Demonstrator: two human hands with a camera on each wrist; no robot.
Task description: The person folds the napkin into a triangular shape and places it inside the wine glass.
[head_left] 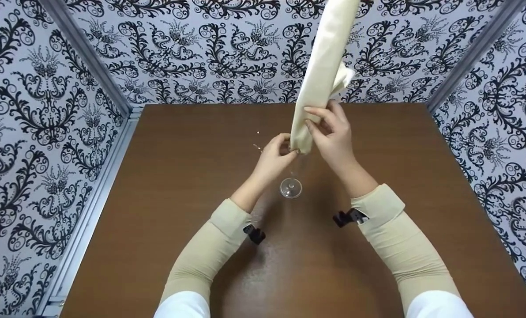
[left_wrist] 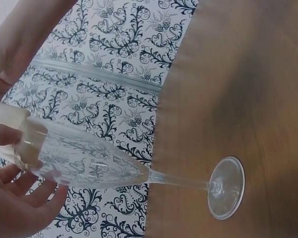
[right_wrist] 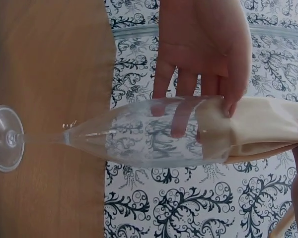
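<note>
A clear champagne flute [left_wrist: 97, 161] is upright over the table, its round foot [head_left: 291, 188] below my hands; I cannot tell whether the foot touches the wood. Into its mouth goes the lower end of a long, folded cream cloth napkin [head_left: 318, 73], which rises well above the glass. My left hand [head_left: 274, 155] holds the flute near its rim, fingers around the bowl and thumb at the napkin's edge, as the right wrist view shows. Higher up, my right hand [head_left: 337, 134] pinches the napkin between thumb and fingers. A loose fold sticks out behind the right hand.
The brown wooden table [head_left: 179, 176] spreads around the glass. Walls with black scroll patterns [head_left: 245, 48] and metal frame bars [head_left: 86, 53] enclose it at the back and sides. Small black cameras [head_left: 255, 234] sit on both wrists.
</note>
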